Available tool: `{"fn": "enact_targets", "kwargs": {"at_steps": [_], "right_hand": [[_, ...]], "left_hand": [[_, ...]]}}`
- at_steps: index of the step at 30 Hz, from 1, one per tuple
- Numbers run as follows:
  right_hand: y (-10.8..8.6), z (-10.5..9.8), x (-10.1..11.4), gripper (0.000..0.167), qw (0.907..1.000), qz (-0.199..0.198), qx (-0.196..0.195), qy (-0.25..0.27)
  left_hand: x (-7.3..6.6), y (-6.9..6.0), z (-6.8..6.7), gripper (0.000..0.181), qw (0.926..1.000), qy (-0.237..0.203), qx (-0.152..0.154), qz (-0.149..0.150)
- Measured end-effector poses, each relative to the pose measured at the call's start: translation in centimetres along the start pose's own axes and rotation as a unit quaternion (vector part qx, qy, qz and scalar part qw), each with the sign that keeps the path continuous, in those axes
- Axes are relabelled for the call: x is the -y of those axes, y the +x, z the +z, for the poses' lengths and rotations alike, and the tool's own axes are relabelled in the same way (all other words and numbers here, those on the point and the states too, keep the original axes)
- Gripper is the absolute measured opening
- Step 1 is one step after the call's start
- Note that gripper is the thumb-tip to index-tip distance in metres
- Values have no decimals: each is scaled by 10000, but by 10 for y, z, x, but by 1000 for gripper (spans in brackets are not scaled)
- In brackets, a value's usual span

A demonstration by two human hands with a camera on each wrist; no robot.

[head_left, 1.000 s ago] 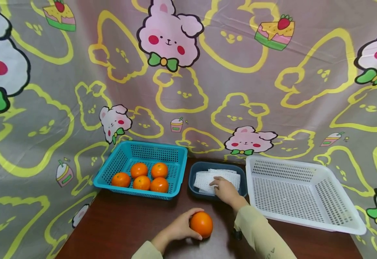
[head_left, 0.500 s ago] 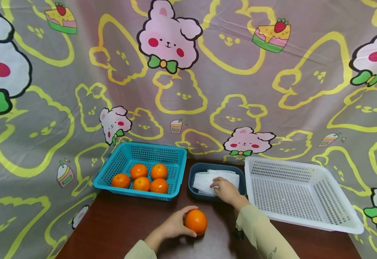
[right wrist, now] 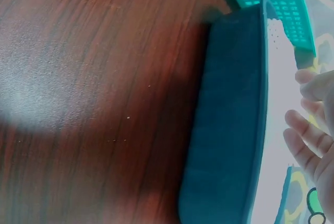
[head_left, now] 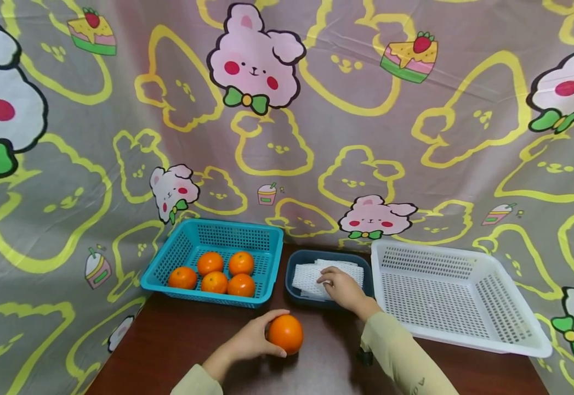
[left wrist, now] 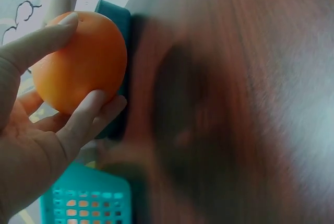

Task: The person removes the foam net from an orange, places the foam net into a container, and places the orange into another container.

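Observation:
An orange (head_left: 285, 334) is gripped between the thumb and fingers of my left hand (head_left: 251, 337), held over the table in front of the small dark blue tray (head_left: 293, 297). The left wrist view shows the thumb on one side of the orange (left wrist: 86, 62) and the fingers on the other. White foam net sleeves (head_left: 308, 277) lie flat and stacked in the tray. Over them is my right hand (head_left: 345, 291), its fingers loosely bent and apart in the right wrist view. I cannot tell whether its fingertips touch the foam net.
A turquoise basket (head_left: 273, 258) with several oranges (head_left: 214, 282) stands to the left of the tray. To the right is a white basket (head_left: 464, 336) with perforated walls. A patterned curtain (head_left: 287, 137) hangs behind the dark wooden table (head_left: 178, 340).
My left hand has shifted left with the orange in its grip. The right hand has stayed over the foam nets in the tray.

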State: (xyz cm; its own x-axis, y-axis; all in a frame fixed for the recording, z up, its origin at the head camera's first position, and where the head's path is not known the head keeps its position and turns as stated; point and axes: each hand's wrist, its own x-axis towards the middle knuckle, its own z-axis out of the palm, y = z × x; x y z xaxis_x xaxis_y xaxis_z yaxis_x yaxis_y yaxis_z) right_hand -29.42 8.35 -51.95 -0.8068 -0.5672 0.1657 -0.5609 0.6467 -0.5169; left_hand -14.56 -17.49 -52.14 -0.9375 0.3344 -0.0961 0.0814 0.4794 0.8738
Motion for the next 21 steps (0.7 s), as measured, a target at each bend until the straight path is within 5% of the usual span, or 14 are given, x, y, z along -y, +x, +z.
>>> {"fn": "enact_targets", "kwargs": {"at_steps": [11, 21], "right_hand": [[6, -2, 15, 20, 9968, -409, -318, 616], [11, 10, 33, 26, 9841, 30, -436, 1720]], "left_hand": [[-22, -14, -34, 81, 9995, -313, 33, 54], [-29, -21, -65, 83, 9982, -546, -243, 77]]}}
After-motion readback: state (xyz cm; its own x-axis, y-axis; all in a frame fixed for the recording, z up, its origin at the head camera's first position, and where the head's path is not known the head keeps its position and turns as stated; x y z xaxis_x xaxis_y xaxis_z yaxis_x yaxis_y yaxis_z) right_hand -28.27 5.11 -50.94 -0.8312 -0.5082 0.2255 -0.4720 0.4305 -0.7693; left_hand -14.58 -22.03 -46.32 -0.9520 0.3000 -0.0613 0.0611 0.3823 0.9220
